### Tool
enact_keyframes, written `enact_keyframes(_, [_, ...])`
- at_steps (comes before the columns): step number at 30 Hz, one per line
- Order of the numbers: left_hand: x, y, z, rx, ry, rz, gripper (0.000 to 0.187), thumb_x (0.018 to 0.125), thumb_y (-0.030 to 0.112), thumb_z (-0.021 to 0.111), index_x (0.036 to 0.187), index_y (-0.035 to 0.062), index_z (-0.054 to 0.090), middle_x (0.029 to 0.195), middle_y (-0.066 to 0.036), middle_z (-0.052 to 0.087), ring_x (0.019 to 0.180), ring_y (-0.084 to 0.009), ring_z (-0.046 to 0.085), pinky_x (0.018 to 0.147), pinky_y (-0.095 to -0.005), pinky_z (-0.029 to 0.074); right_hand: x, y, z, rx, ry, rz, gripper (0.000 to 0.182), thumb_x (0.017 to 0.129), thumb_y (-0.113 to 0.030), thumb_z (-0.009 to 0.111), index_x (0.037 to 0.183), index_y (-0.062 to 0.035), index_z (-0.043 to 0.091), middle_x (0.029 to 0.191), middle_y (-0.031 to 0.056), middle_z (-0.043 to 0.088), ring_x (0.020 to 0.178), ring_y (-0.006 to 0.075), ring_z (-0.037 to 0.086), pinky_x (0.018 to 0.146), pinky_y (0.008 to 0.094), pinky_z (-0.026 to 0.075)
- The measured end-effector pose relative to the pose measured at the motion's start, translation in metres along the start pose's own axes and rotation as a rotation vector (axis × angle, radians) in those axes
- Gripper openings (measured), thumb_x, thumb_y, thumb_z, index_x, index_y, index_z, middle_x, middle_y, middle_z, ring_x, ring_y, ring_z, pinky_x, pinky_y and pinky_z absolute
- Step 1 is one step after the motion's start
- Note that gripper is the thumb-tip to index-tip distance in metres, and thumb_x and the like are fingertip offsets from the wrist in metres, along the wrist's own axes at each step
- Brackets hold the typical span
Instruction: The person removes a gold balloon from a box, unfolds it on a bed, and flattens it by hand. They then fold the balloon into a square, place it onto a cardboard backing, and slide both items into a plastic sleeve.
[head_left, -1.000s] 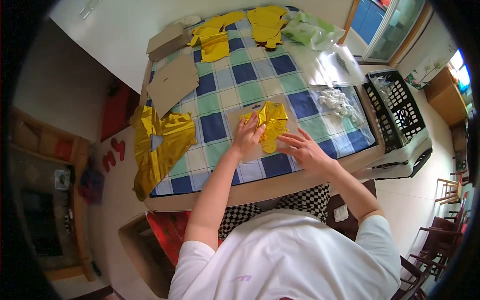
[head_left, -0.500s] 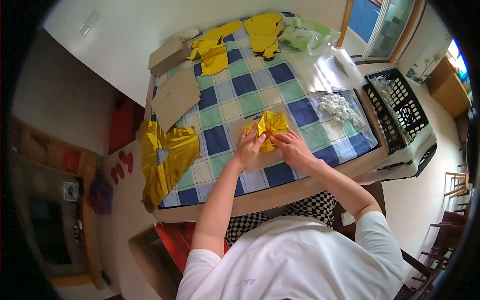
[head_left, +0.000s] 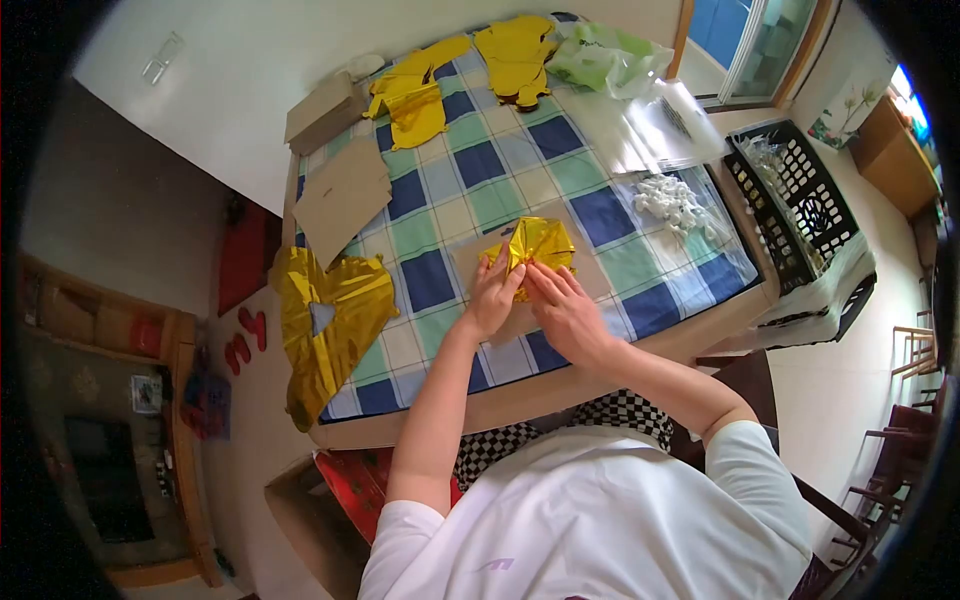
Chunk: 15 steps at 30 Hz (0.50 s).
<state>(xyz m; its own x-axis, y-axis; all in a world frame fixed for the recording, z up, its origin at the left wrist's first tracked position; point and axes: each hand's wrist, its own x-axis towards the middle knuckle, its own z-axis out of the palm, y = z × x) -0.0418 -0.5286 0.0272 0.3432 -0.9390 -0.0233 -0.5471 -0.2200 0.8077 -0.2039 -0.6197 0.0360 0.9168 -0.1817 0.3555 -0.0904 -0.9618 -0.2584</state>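
**Both hands on gold foil, mid-tabletop; neither clenched**

Gold foil piece (head_left: 542,238) lies bunched/creased on a tan card (head_left: 590,262), near edge of the checked tabletop (head_left: 470,165), ctr of view. Clock refs below = from this foil.

L hand (head_left: 490,300): at 7, fingers partly spread, tips on foil's L side, thumb angled in twd R hand. R hand (head_left: 572,325): at 5, fingers extended & nearly together, tips on foil's lower middle, right beside L thumb. Both touching foil; can't tell if either pinches it or just presses.

Writing: green/white plastic bag (head_left: 612,62) at 1 has print, too small to read. Small pale purple logo (head_left: 493,565) on the white shirt (head_left: 600,500), no legible text.

Pose: both forearms reach fwd from the near side, converging; R elbow bent out wide, L arm straighter. Backs of hands up.

Rest: big gold sheet w/ a hole (head_left: 335,335) at 8, partly over tabletop edge; flat cardboard (head_left: 342,200) btwn 9 & 10; cardboard stack (head_left: 325,110) at 10; gold pieces at 11 (head_left: 418,108) and 12 (head_left: 515,60); clear plastic sleeves (head_left: 655,130) btwn 1 & 2; white bundle (head_left: 668,205) btwn 2 & 3; black basket (head_left: 800,200) near 3, off the tabletop.
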Motion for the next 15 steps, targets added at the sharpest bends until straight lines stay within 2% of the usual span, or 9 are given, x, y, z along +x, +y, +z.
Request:
enact_keyframes(4, [0.000,-0.001,0.000,-0.012,0.001,0.018,0.053,0.099,0.040,0.027,0.143,0.0116,0.037,0.150,-0.015,0.031,0.144,-0.0275,0.014,0.114,-0.0453,0.001,0.007,0.002,0.009,-0.013,-0.001,0.041,0.048,0.086,-0.025,0.057,0.127,-0.0002,0.052,0.135,0.0141,0.044,0.133,0.0269,0.035,0.111,0.0466,0.025])
enact_keyframes(7, [-0.002,0.005,-0.001,-0.013,-0.013,0.012,0.053,0.099,0.040,0.027,0.143,0.0116,0.036,0.150,-0.014,0.030,0.144,-0.0264,0.014,0.114,-0.0447,0.000,0.018,-0.003,0.002,-0.025,-0.109,0.094,0.046,0.087,-0.029,0.058,0.125,-0.0052,0.052,0.129,0.0140,0.048,0.130,0.0289,0.038,0.111,0.0500,0.023])
enact_keyframes(10, [-0.002,0.009,-0.002,0.008,-0.015,-0.002,0.054,0.099,0.040,0.027,0.144,0.0115,0.035,0.150,-0.014,0.030,0.144,-0.0255,0.013,0.114,-0.0447,-0.001,0.021,-0.003,0.008,-0.054,-0.031,0.084,0.044,0.086,-0.031,0.059,0.122,-0.0076,0.054,0.126,0.0138,0.049,0.129,0.0316,0.039,0.112,0.0524,0.021])
enact_keyframes(13, [-0.002,0.008,-0.001,0.016,-0.008,0.006,0.053,0.099,0.040,0.028,0.144,0.0117,0.035,0.150,-0.014,0.030,0.144,-0.0251,0.013,0.114,-0.0457,-0.001,0.016,-0.001,0.015,-0.066,-0.036,0.074,0.049,0.085,-0.035,0.059,0.125,-0.0077,0.054,0.132,0.0135,0.046,0.133,0.0285,0.035,0.113,0.0527,0.017])
enact_keyframes(15, [-0.002,0.008,-0.001,0.009,0.000,0.003,0.053,0.099,0.040,0.030,0.143,0.0118,0.036,0.150,-0.014,0.030,0.144,-0.0254,0.013,0.114,-0.0468,-0.001,0.006,0.002,0.010,-0.027,0.023,0.069,0.048,0.085,-0.032,0.061,0.126,-0.0080,0.053,0.134,0.0137,0.045,0.133,0.0279,0.035,0.113,0.0524,0.017])
